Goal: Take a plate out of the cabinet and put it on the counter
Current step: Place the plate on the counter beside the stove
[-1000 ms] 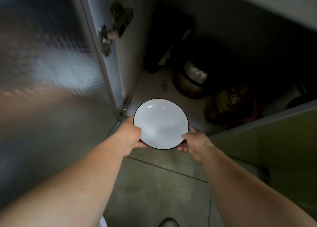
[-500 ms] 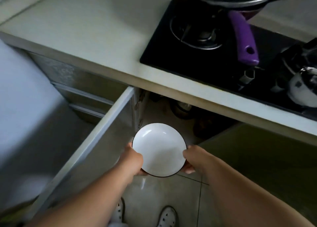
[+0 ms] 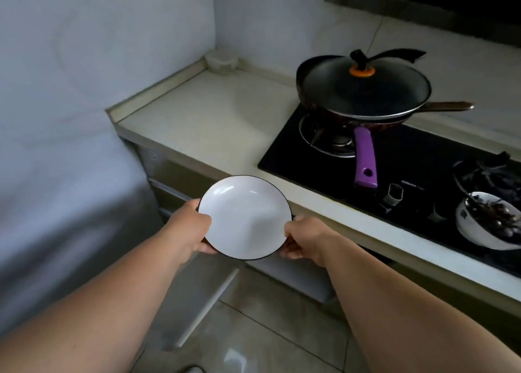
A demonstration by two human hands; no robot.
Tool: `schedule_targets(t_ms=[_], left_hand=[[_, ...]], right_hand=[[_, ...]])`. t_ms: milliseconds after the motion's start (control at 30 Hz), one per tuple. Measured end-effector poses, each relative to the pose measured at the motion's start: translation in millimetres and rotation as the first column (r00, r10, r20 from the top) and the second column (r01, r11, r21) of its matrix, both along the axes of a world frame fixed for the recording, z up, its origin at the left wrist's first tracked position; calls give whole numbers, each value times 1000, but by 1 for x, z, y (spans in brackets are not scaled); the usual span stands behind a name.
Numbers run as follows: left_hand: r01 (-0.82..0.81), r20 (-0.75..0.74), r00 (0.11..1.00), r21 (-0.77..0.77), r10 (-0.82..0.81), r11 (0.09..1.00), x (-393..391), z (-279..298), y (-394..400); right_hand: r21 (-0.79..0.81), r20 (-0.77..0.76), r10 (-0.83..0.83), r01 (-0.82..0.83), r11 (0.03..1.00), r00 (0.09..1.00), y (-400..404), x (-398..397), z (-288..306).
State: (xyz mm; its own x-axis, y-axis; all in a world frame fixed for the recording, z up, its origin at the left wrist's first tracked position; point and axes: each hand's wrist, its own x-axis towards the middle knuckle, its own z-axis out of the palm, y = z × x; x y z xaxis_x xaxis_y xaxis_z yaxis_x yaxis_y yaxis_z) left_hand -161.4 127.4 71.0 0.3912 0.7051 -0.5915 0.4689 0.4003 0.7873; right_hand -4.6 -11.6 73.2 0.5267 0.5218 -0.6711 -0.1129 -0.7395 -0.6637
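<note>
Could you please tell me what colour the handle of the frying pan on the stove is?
The handle is purple, seen clearly in the head view.

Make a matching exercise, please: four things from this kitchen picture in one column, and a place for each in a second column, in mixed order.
Things:
1. plate
2. pan
3. bowl
4. small jar

Places:
A. in the back corner of the counter
B. on the burner, under a lid
C. held between both hands, in front of the counter edge
D. on the right part of the stove

Pairs: 1-C, 2-B, 3-D, 4-A
</note>
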Motion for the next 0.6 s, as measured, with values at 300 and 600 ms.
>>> schedule_targets(t_ms=[300, 600], left_hand=[[-184, 84, 981, 138, 174, 973, 10, 49, 61], [-132, 156, 981, 116, 113, 984, 71, 32, 174]], right_hand=[[191, 98, -92, 72, 979, 991, 89, 12, 29], [138, 149, -179, 159, 978, 973, 192, 60, 21]])
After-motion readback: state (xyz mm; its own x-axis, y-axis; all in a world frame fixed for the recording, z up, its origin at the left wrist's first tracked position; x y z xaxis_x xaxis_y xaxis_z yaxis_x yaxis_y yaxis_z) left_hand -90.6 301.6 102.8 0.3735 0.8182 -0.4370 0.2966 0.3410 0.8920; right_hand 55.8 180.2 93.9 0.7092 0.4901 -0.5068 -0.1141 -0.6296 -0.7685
